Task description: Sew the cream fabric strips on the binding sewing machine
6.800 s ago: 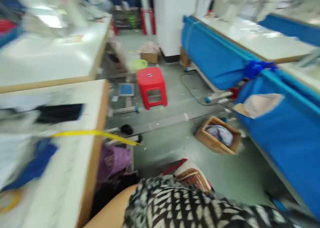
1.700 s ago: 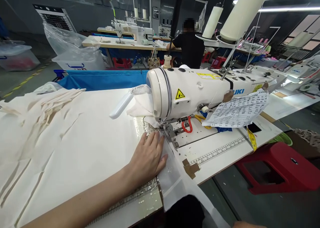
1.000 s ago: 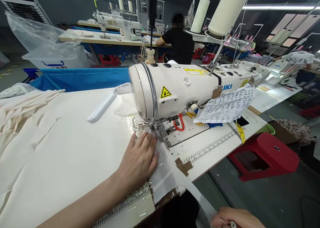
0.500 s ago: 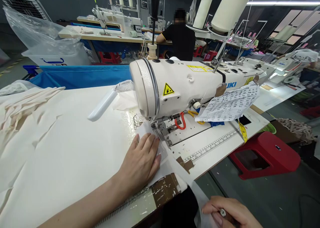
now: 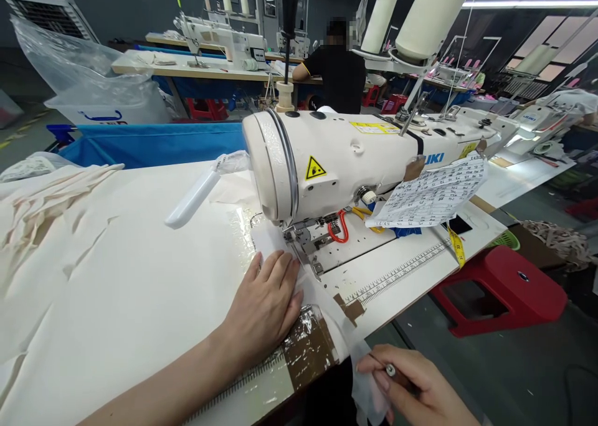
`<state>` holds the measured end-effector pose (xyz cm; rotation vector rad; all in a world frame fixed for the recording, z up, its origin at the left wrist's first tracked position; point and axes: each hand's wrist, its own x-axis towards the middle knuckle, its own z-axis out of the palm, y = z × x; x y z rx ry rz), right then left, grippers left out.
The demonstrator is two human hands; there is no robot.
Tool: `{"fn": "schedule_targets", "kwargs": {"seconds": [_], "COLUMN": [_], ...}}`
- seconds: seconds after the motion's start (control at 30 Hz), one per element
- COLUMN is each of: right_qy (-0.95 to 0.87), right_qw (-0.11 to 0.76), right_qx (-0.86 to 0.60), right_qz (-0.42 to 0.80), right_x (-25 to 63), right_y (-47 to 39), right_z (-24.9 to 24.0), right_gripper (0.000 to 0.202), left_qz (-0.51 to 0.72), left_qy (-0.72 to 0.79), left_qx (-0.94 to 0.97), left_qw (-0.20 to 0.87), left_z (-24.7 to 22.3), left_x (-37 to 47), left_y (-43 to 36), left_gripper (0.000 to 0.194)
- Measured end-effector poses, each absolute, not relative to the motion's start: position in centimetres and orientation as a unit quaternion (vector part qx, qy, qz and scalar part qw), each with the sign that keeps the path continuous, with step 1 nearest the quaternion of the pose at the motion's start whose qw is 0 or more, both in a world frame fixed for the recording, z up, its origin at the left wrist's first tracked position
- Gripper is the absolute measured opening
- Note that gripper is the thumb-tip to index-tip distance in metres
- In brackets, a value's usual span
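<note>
My left hand [image 5: 266,301] lies flat with its fingers stretched out over a thin white fabric strip [image 5: 322,295], just in front of the foot of a white sewing machine [image 5: 327,158]. The strip's far end shows beyond the fingertips, beside the machine's metal foot and plate. From my palm it runs over the table's front edge and hangs down to my right hand [image 5: 402,382]. That hand is closed, pinching the hanging part. A slim dark tool with a round metal end [image 5: 390,370] also sits in its fingers; its kind is unclear.
Pale fabric pieces [image 5: 51,208] lie on the left of the white table [image 5: 154,289]. Red-handled and yellow-handled tools rest under the machine arm, near a handwritten sheet [image 5: 430,195]. A red stool [image 5: 509,289] stands at right. A person [image 5: 336,71] sits with their back turned.
My right hand has moved left and up towards the table edge, with the fabric strip. The strip has slid forward past my left fingertips, while my left hand has barely shifted.
</note>
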<state>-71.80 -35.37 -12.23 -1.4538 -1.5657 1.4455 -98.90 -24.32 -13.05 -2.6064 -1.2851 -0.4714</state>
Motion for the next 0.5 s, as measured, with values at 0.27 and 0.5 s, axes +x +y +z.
{"fn": "schedule_targets", "kwargs": {"seconds": [0.27, 0.5], "right_qy": [-0.605, -0.588], "right_qw": [0.292, 0.31], "right_qx": [-0.522, -0.52], "right_qz": [0.526, 0.536], "right_x": [-73.2, -74.7], "right_y": [-34.0, -33.2], "right_z": [-12.5, -11.5], "right_gripper": [0.035, 0.037], "left_qz": [-0.189, -0.176], "left_qy": [-0.425, -0.421], "left_qx": [-0.879, -0.876], "left_qw": [0.105, 0.159], "left_z": [-13.0, -12.3], "left_x": [-98.8, -98.5], "left_y": [-24.3, -23.4], "left_gripper": [0.041, 0.036]}}
